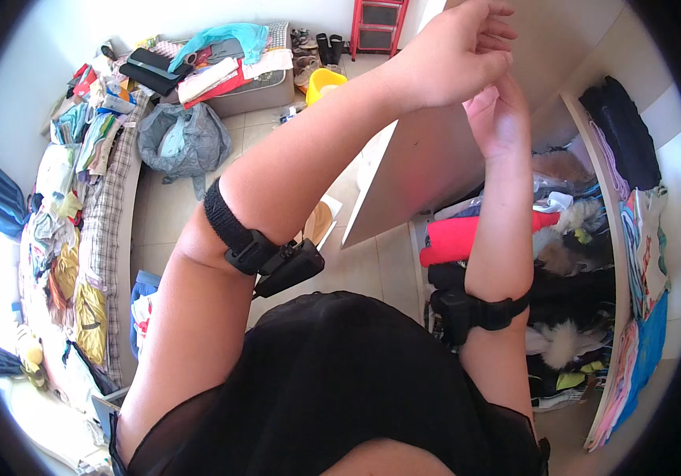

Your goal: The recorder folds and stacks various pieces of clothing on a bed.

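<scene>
At one o'clock, the left hand, fingers loosely bent, overlaps the right hand; I cannot tell whether either grasps anything. A pale panel stands at two o'clock, red cloth at three.

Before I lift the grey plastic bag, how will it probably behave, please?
The grey plastic bag will probably sag and fold, since its sides look thin and crumpled. It may spill if tipped, because its mouth seems open. Its pale contents look soft, so it is perhaps light for its size.
</scene>
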{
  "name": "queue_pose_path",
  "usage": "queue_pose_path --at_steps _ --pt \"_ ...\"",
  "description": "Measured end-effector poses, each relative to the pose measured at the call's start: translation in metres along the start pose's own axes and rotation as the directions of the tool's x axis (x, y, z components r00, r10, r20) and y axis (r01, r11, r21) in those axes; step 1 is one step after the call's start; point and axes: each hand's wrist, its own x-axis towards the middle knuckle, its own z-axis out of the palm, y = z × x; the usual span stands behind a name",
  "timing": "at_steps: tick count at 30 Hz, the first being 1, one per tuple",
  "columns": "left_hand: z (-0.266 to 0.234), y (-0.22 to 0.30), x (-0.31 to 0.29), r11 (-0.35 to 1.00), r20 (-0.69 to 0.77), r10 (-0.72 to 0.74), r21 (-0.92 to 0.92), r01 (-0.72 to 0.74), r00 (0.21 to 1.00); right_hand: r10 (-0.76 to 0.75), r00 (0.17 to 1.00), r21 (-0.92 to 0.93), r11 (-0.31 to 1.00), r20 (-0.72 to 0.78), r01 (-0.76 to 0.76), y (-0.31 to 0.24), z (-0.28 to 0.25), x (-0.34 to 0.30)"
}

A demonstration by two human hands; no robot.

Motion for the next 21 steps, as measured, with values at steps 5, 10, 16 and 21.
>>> queue_pose_path --at_steps 5,10,16,21 --pt "-0.011 -0.008 -0.002 0.992 -0.190 -0.065 0.095 0.084 0.980 0.007 0.999 0.018 1.000 -0.049 -0.006 0.021 -0.002 0.006" --pt "-0.042 0.011 -0.007 0.941 -0.296 -0.096 0.285 0.184 0.951 0.035 0.998 -0.022 0.999 -0.054 -0.037 0.022 -0.004 0.024" --pt "-0.057 -0.018 0.009 0.589 -0.613 0.219 0.703 0.399 0.759 0.107 0.994 -0.024 0.994 0.024 -0.106 0.022 -0.006 0.054" --pt "-0.082 -0.024 0.022 0.631 -0.604 -0.143 0.554 0.542 0.784 0.152 0.983 -0.046 0.988 0.104 -0.148 0.026 -0.007 0.081"
